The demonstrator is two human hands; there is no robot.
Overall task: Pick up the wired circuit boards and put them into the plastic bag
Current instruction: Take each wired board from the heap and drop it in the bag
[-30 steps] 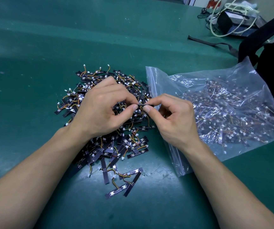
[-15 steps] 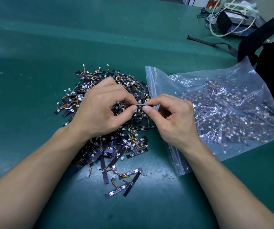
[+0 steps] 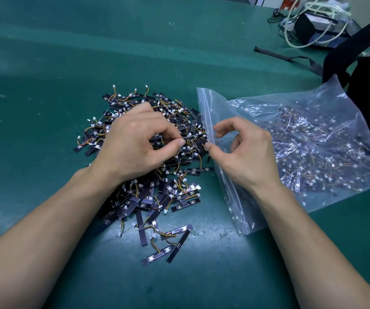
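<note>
One wide-angle camera rides on the person's head, looking forward and down from close above the pile of wired circuit boards [image 3: 139,201], which sits mid-frame. The plastic bag [image 3: 313,141] lies right of the pile, and the green table [image 3: 45,81] stretches beyond it.

Matt green counter [image 3: 45,74] with scuffed surface, glossy crinkled clear plastic bag [image 3: 313,112], matt black circuit boards [image 3: 143,204] with plastic-coated wires

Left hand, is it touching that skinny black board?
Touching. The head view shows the left hand pinching one end of the thin circuit board between thumb and forefinger, with no gap at the fingertips.
</note>
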